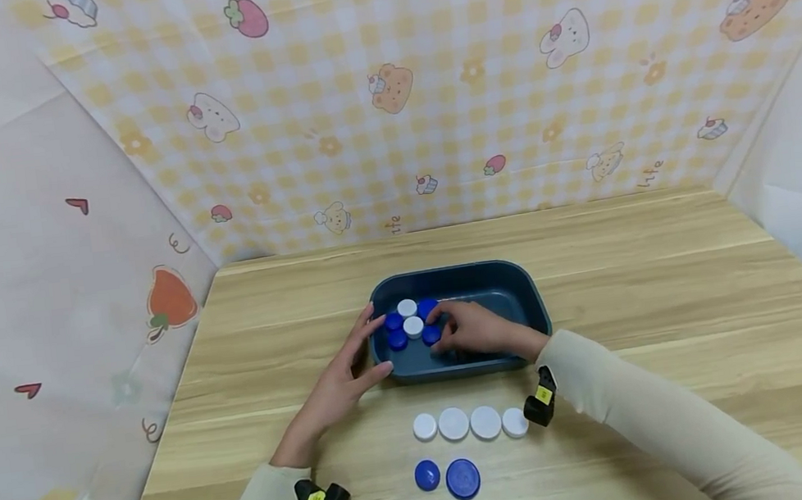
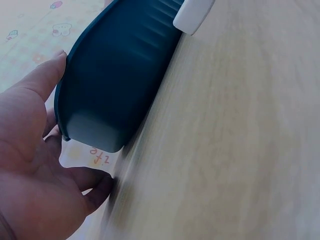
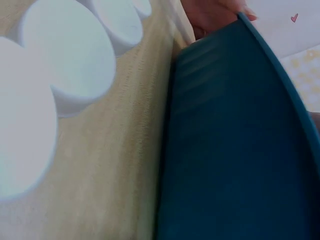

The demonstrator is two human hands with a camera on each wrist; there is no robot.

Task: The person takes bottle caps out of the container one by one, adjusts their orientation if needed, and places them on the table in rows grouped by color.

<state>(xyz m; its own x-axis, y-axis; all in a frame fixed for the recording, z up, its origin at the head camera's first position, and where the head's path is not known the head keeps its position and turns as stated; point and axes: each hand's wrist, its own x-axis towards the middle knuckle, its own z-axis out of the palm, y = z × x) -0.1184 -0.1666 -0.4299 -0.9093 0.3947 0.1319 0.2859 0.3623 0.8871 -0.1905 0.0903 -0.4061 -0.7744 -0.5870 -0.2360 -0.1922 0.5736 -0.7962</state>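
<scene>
A dark teal tray [image 1: 507,304], rectangular with rounded corners, sits on the wood-grain bench [image 1: 635,281], its floor faintly glossy and its outer wall ribbed in both wrist views. Toward its 9 o'clock end six round caps lie in a close cluster. At the middle is a white cap [image 1: 413,328], pale and flat-topped; around it come a second white cap [image 1: 408,308] at 12 o'clock, a deep blue cap [image 1: 427,307] between 1 and 2, another blue cap [image 1: 431,335] at 4, and two more blue caps [image 1: 397,340] at 8 and 10. The right hand [image 1: 480,327] reaches in from about 4 o'clock, its thumb and fingers bent on either side of the 4 o'clock blue cap; whether they pinch it I cannot tell. The left hand [image 1: 342,384] is spread with loose fingers, touching the tray's rim at 9 o'clock. On the bench at the tray's 6 o'clock side runs a row of four white discs [image 1: 454,425], the inner two broader than the end ones. Nearer the person lie a small, shiny blue disc [image 1: 427,475] and, at its 3 o'clock, a wider ringed blue disc [image 1: 463,480].
</scene>
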